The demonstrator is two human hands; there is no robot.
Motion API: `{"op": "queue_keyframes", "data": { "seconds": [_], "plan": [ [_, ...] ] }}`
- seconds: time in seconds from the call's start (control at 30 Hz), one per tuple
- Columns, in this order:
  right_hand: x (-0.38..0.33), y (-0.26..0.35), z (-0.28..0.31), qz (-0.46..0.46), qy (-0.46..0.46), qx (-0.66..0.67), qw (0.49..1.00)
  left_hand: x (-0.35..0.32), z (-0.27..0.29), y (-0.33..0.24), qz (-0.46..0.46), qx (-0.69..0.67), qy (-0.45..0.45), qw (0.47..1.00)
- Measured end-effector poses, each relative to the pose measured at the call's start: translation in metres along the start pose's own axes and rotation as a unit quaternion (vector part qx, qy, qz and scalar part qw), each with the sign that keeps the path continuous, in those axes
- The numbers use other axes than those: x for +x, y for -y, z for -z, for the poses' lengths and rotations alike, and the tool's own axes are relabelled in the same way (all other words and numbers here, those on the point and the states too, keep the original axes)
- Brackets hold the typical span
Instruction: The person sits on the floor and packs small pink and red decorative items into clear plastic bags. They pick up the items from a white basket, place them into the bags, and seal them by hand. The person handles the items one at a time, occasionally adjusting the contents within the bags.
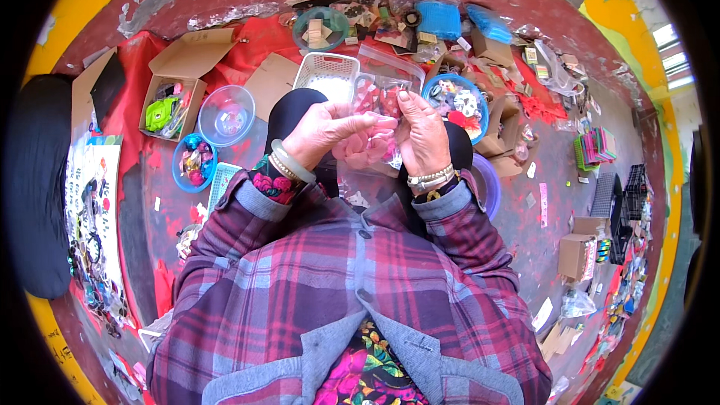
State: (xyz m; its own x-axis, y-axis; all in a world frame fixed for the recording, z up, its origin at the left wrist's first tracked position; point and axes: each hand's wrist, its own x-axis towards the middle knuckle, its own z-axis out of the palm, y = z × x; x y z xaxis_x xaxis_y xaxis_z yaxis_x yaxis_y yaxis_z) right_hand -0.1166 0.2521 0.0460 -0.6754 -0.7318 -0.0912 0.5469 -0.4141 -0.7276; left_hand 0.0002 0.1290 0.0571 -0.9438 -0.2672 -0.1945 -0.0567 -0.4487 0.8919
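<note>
A plaid purple jacket point(352, 292) fills the lower part of the view, both sleeves rising toward the middle. Above the cuffs, the left hand point(324, 133), with a pale green bangle point(292, 163) on its wrist, curls its fingers around a bunch of pink fabric pieces point(365, 147) and pinches them against the thumb. The right hand point(421, 135), wearing beaded bracelets point(430, 177), closes its fingers on the edge of a clear plastic bag point(386, 75), which stands upright just above and between both hands, its lower part touching the pink pieces. Small red and pink items show inside the bag.

Just behind the hands sits a white plastic basket point(327, 73) on the left and a blue bowl point(480, 116) heaped with mixed small ornaments on the right. Further left, a clear round bowl point(226, 115) lies beside a smaller blue bowl point(180, 167) of coloured trinkets, and an open cardboard box point(187, 60) holds something green. A red cloth point(255, 37) spreads under these. Farthest off, near the wall, a green bowl point(321, 28) with small blocks and a blue basket point(439, 19) rest among scattered packaging.
</note>
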Motion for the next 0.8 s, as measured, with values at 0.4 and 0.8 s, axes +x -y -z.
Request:
{"op": "queue_keyframes", "data": {
  "seconds": [0.4,0.8],
  "plan": [
    [-0.002,0.01,0.0,-0.039,0.016,-0.025,0.999,-0.002,0.011,0.003,0.045,-0.045,0.0,0.998],
    [-0.003,0.007,0.006,0.009,-0.034,-0.119,0.992,0.002,0.01,0.012,-0.018,-0.082,0.013,0.996]
  ]
}}
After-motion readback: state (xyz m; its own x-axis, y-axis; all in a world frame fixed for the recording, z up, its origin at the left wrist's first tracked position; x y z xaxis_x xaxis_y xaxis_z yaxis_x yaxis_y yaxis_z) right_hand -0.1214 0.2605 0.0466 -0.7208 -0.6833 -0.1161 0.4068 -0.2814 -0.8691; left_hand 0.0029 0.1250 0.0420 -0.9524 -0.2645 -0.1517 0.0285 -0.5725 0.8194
